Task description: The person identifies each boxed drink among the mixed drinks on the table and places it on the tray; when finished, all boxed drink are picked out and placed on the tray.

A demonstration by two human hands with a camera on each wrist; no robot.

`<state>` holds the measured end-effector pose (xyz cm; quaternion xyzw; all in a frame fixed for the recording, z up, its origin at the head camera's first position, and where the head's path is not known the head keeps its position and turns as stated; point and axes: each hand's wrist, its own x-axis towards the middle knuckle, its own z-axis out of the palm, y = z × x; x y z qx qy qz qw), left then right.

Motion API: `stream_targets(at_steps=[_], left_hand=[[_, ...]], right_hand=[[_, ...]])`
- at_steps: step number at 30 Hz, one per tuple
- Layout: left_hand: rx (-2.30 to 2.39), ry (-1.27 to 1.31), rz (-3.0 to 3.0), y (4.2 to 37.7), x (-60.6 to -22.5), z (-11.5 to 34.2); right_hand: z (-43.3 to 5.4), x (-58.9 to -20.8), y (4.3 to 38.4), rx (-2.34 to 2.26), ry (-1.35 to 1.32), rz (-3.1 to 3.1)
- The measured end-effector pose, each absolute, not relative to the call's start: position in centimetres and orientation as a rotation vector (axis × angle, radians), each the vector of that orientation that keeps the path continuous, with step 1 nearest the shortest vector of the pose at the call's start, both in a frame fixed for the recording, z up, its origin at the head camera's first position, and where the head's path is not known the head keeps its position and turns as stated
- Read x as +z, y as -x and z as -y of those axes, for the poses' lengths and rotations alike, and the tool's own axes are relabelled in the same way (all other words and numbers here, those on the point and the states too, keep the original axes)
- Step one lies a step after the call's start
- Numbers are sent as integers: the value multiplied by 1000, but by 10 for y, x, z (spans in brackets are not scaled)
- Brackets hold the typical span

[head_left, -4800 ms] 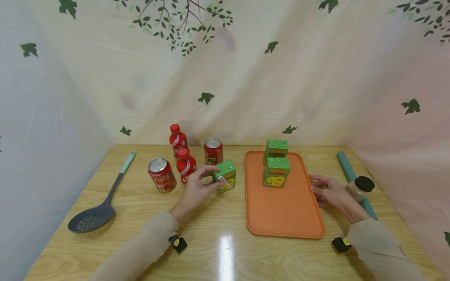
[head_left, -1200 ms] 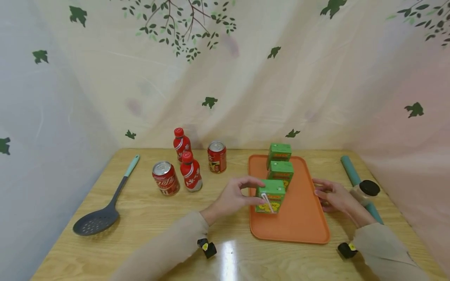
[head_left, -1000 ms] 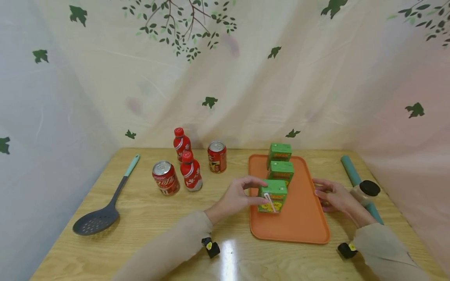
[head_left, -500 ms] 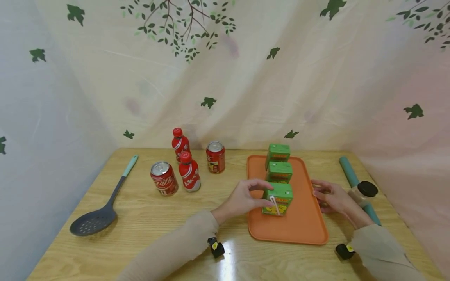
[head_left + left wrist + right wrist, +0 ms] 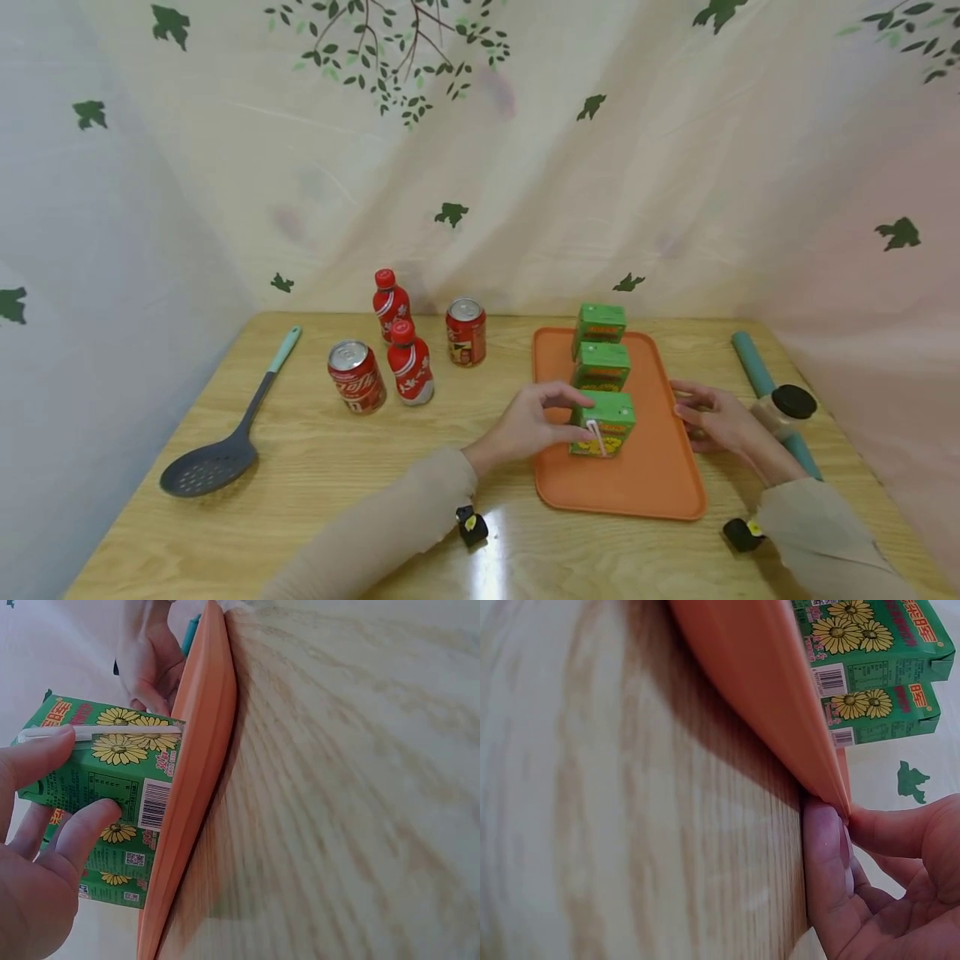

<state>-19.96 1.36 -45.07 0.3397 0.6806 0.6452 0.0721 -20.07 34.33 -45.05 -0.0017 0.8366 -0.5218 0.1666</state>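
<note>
My left hand point(image 5: 527, 427) pinches a green drink carton point(image 5: 617, 408) with thumb and fingers. A white straw is stuck to the carton's front. It stands upright on the orange tray point(image 5: 648, 479), in front of two matching cartons, the middle one point(image 5: 603, 367) and the rear one point(image 5: 602, 323). In the left wrist view the held carton's base point(image 5: 154, 796) meets the tray. My right hand point(image 5: 726, 427) holds the tray's right rim; the right wrist view shows its thumb and fingertip point(image 5: 823, 832) pinching that edge.
Left of the tray stand two red cans, front point(image 5: 357, 379) and rear point(image 5: 467, 335), and two red bottles, front point(image 5: 411, 367) and rear point(image 5: 392, 307). A slotted skimmer point(image 5: 213, 462) lies far left. A black-lidded jar point(image 5: 783, 407) and teal rod point(image 5: 752, 364) are at right.
My left hand has carried the carton rightward from the table beside the cans onto the tray, lastly shifting it slightly right. The right hand has kept its place at the tray rim.
</note>
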Motion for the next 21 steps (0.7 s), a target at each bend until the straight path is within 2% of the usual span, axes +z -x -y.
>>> stream_targets(at_steps=[21], left_hand=[[1926, -960, -1991, 196, -448, -23]], right_hand=[[-344, -450, 202, -1475, 24, -2378]])
